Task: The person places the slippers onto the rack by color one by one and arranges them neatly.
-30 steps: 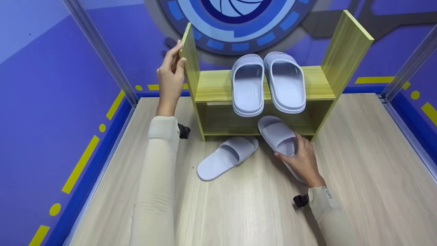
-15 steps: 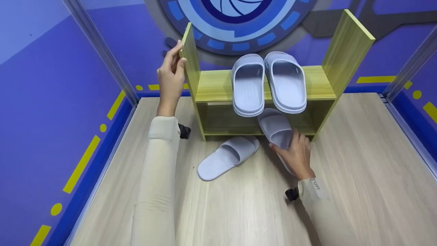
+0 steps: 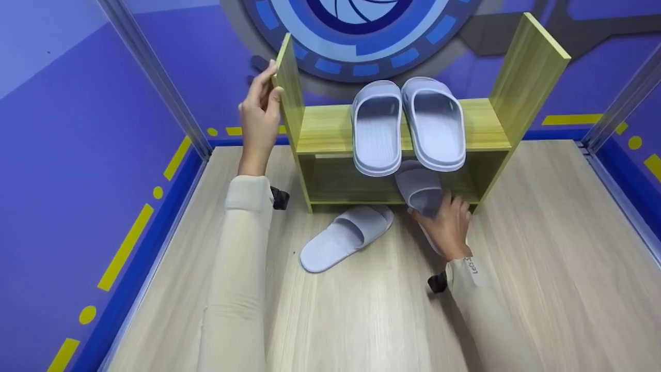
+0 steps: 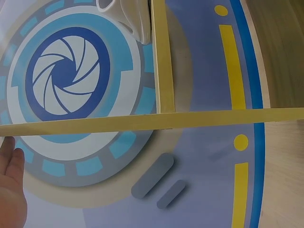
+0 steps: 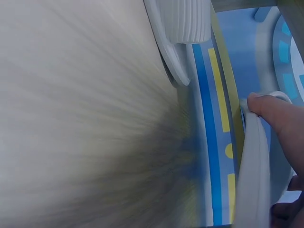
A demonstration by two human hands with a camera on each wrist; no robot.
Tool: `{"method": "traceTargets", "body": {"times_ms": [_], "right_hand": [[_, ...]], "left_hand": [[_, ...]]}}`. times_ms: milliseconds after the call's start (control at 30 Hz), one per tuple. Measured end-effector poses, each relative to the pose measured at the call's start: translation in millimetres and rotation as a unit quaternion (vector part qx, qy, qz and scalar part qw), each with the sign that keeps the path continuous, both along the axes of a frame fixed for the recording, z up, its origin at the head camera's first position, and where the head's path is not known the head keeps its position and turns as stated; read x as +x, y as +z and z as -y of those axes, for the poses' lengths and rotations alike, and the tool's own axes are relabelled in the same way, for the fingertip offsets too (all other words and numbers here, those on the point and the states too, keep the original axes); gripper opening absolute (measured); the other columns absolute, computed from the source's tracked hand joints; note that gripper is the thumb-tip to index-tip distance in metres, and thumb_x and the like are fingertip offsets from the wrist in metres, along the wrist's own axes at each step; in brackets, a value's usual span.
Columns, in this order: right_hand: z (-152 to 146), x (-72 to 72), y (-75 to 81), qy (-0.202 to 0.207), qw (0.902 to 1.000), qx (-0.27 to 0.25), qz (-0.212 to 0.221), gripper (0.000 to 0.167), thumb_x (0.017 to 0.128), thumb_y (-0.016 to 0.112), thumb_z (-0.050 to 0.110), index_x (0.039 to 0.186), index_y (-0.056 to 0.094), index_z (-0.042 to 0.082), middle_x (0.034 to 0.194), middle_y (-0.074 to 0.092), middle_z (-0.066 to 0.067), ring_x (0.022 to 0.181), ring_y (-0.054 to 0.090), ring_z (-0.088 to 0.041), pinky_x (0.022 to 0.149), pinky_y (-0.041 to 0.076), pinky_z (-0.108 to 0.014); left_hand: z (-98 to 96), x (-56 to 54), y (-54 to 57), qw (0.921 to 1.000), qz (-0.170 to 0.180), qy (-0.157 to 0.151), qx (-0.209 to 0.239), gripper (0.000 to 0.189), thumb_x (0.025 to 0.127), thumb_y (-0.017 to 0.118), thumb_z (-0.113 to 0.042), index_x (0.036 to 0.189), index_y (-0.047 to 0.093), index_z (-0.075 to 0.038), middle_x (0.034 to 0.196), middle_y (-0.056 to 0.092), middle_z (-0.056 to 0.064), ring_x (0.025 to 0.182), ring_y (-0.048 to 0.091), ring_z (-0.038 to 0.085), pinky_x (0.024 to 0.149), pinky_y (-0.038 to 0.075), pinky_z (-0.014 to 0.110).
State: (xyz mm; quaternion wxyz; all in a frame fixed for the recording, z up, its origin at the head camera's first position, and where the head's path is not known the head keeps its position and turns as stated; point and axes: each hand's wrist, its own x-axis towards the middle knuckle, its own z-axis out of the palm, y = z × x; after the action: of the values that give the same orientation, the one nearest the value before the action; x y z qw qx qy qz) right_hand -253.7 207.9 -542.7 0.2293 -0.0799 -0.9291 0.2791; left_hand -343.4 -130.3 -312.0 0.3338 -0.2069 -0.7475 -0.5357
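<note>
My right hand point(image 3: 446, 227) grips a grey slipper point(image 3: 419, 183) by its sides, thumb on the left edge. Its toe end is in the lower opening of the wooden shoe rack point(image 3: 493, 124), partly hidden behind the clogs above. In the right wrist view my thumb lies on the slipper's edge point(image 5: 254, 166). A second slipper point(image 3: 341, 240) lies flat and angled in front of the rack. My left hand point(image 3: 261, 116) touches the outer side of the rack's left panel point(image 3: 290, 85), fingertips near its top. The left wrist view shows fingertips against this panel's edge point(image 4: 85, 126).
Two grey clogs point(image 3: 377, 134) stand side by side on the upper shelf point(image 3: 325, 129), heels overhanging its front edge. The rack stands on a wood-grain surface point(image 3: 356, 320). Blue printed walls point(image 3: 170, 62) rise behind it and at both sides.
My right hand has moved forward and slightly left, sliding the held slipper's toe further into the lower opening. The left hand, the other slipper and the clogs have stayed put.
</note>
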Motion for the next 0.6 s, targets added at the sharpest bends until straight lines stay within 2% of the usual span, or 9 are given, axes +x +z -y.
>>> {"method": "traceTargets", "body": {"times_ms": [300,600], "right_hand": [[3.3,-9.6,7.1,0.004,0.9997,-0.020,0.013,0.102,0.066,0.083,0.048,0.142,0.037,-0.004,0.120,0.049,-0.034,0.109,0.042,-0.049,0.088,0.034,-0.058],[5.3,-15.5,8.4,-0.005,0.9995,-0.021,0.024,0.106,0.066,0.083,0.050,0.143,0.035,-0.005,0.120,0.049,-0.034,0.109,0.042,-0.048,0.089,0.034,-0.057]], "left_hand": [[-0.2,1.6,1.4,0.9999,0.008,0.001,0.006,0.041,0.095,0.055,-0.019,0.134,0.055,-0.008,0.145,0.049,0.006,0.130,0.050,0.010,0.103,0.044,0.024],[-0.6,0.4,0.5,0.9999,0.012,0.004,0.001,0.041,0.095,0.054,-0.019,0.134,0.055,-0.009,0.145,0.049,0.004,0.131,0.049,0.009,0.103,0.044,0.023]]}}
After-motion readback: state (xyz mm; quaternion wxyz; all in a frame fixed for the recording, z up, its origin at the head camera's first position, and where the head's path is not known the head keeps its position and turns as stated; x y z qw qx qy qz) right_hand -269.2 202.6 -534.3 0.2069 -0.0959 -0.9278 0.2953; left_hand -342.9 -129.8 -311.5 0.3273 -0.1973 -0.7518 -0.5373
